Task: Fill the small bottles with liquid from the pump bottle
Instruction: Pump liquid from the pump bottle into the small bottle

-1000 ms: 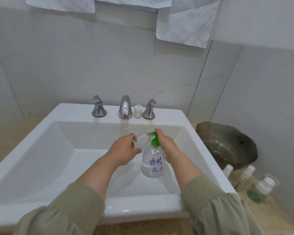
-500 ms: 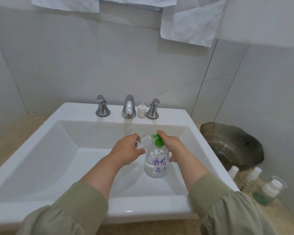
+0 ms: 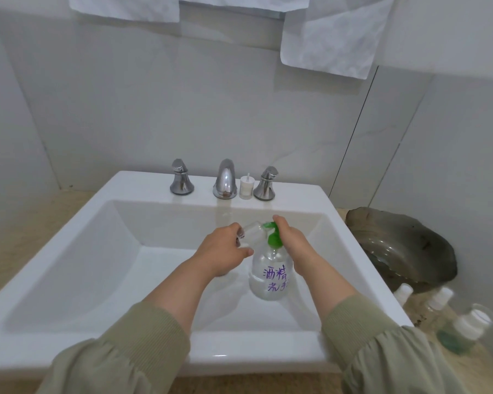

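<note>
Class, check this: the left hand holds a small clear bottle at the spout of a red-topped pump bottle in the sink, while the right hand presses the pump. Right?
No: the head view shows the pump top is green, not red. The rest stands: left hand holding the small clear bottle at the spout, right hand pressing, pump bottle in the sink.

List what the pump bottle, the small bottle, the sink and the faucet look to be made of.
Pump bottle: clear, smooth plastic, probably; the basin shows through it; pump head opaque green.
Small bottle: clear, plastic or glass; half hidden, hard to tell.
Sink: glossy white ceramic, likely; bright highlight on its front rim.
Faucet: polished chrome-like metal; mirror-like reflections.
</note>
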A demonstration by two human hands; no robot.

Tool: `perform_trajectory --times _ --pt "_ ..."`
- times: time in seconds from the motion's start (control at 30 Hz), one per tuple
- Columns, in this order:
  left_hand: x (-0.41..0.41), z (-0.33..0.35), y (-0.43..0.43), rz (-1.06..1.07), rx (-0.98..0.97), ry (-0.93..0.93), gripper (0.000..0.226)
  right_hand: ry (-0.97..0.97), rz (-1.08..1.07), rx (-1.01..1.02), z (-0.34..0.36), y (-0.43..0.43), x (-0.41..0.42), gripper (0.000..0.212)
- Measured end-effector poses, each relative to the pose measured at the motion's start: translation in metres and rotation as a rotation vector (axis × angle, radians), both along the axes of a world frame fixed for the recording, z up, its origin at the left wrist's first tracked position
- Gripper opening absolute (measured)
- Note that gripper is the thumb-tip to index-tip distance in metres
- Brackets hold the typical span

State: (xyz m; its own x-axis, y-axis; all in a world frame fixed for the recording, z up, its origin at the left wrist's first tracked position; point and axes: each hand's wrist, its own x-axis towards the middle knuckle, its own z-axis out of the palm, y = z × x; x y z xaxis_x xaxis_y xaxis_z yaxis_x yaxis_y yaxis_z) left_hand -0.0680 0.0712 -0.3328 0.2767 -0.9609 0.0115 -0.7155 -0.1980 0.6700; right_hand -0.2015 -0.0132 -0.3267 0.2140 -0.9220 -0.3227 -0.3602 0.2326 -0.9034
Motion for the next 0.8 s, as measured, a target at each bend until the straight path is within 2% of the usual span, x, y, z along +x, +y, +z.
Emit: perform_trajectory --times 0.17,0.37,0.47,0.6,0.7,0.8 --pt "0.001 0.001 -0.001 0.015 -0.03 0.017 0.032 -0.046 -0.022 0.034 0.0 -0.006 0.001 0.046" --pt "-0.001 0.0 0.0 -0.004 -0.024 0.019 0.033 0.038 -0.017 0.196 0.005 -0.003 -0.009 0.07" --pt "-0.002 -0.002 0.001 -0.017 -0.003 -0.001 0.035 0.097 -0.004 0.172 0.006 -0.001 -0.01 0.076" --pt "0.0 -0.002 0.002 -0.026 0.025 -0.018 0.035 0.136 0.011 0.054 0.007 -0.003 -0.01 0.064" --pt "0.0 -0.003 0.003 -0.025 0.055 0.002 0.039 0.113 0.005 0.071 0.006 0.001 -0.01 0.066" --pt "0.0 -0.002 0.003 -0.01 0.062 0.006 0.037 0.052 -0.007 0.066 0.007 0.005 -0.01 0.058"
